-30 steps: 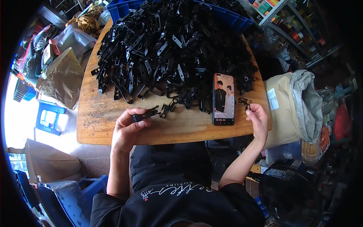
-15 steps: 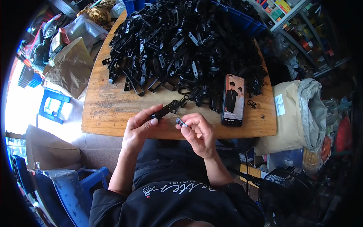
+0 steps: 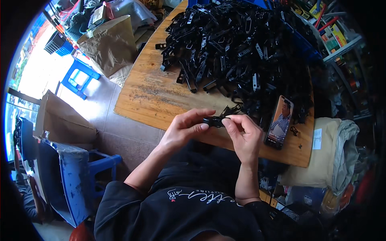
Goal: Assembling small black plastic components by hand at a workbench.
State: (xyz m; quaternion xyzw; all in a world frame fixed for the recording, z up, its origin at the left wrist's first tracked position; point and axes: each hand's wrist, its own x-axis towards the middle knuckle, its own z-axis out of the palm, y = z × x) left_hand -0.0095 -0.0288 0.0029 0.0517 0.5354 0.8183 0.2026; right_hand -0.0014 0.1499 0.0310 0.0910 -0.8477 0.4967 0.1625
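Nearest is the wearer's black shirt (image 3: pixel 193 217), with pale lettering across the chest. Beyond it, the left hand (image 3: pixel 181 129) grips a black part (image 3: pixel 215 121) between thumb and fingers, while the right hand (image 3: pixel 247 136) pinches its other end with thumb and forefinger. Whether this is one piece or two joined, I cannot tell. The part is held over the near edge of the wooden table (image 3: pixel 148 96). Just right of the right hand, a phone (image 3: pixel 279 120) lies face up, its screen lit; a small clip (image 3: pixel 294 131) lies beside it. Farther back, a large heap (image 3: pixel 237 52) of similar black parts covers much of the table, with a blue crate (image 3: pixel 306 47) at its right side.
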